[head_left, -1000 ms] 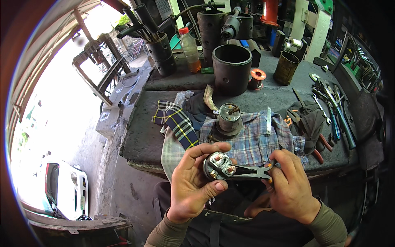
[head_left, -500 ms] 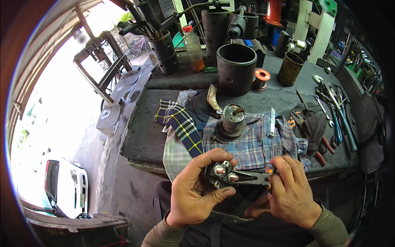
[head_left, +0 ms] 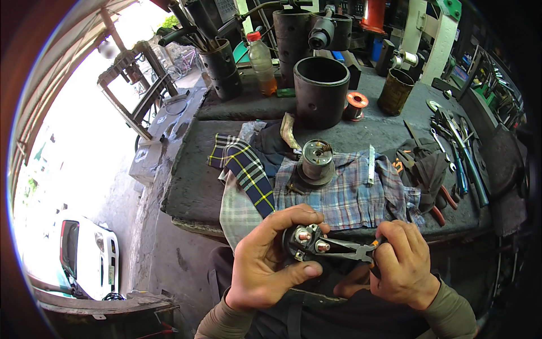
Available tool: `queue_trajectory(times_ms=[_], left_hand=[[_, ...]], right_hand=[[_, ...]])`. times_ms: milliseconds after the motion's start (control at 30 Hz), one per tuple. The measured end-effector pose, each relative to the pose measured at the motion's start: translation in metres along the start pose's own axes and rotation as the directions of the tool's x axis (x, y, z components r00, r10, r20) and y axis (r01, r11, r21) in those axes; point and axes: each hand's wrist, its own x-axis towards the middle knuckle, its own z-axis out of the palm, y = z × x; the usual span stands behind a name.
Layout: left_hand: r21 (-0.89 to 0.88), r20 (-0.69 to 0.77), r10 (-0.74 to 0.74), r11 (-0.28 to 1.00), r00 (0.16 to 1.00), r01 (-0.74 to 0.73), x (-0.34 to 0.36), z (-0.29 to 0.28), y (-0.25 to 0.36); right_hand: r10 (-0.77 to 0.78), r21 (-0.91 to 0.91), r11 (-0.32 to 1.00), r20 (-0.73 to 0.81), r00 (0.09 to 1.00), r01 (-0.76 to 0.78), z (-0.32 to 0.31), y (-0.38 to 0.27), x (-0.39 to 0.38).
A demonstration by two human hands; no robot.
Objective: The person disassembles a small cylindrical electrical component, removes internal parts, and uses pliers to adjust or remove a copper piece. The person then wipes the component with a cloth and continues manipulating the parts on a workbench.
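Note:
My left hand is closed around a round black electrical part with two copper-coloured threaded studs and small metal tabs. Fingers and thumb grip its rim, with the studs turned up. In my right hand is a pair of long-nose pliers with a bit of orange showing at the handles. The jaws are spread and point left, their tips at the stud nearer the right hand. Whether the tips touch that stud I cannot tell. Fingers hide most of the handles.
A metal cylinder on a flange stands on a plaid cloth over the dark workbench. Behind are a wide black pipe section, a solder spool, a rusty can and a bottle. Wrenches lie right.
The pliers' jaws have opened wider, and the right hand has turned slightly. The left hand still holds the black part, tilted a little differently. The whole view has shifted slightly.

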Motion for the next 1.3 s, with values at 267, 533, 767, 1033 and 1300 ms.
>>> queue_trajectory(times_ms=[267, 533, 767, 1033, 1300], left_hand=[[-0.389, -0.136, -0.304, 0.892, 0.943, 0.231, 0.008, 0.009, -0.005], [-0.246, -0.010, -0.412, 0.884, 0.911, 0.397, 0.014, 0.000, -0.009], [-0.434, -0.057, -0.381, 0.842, 0.923, 0.321, 0.018, -0.004, -0.009], [-0.239, -0.177, -0.103, 0.969, 0.979, 0.059, 0.030, -0.011, -0.018], [-0.296, -0.202, -0.172, 0.949, 0.964, 0.107, 0.055, -0.008, -0.041]], right_hand=[[-0.066, 0.077, 0.994, -0.074, 0.995, 0.072, 0.003, 0.004, -0.004], [0.018, 0.123, 0.992, -0.064, 0.998, -0.010, 0.000, -0.002, -0.004], [0.128, 0.056, 0.990, 0.027, 0.991, -0.129, -0.005, -0.010, 0.000], [0.372, 0.641, 0.599, 0.308, 0.876, -0.479, -0.006, -0.022, -0.016], [0.392, 0.367, 0.799, 0.283, 0.875, -0.476, -0.014, -0.021, -0.011]])
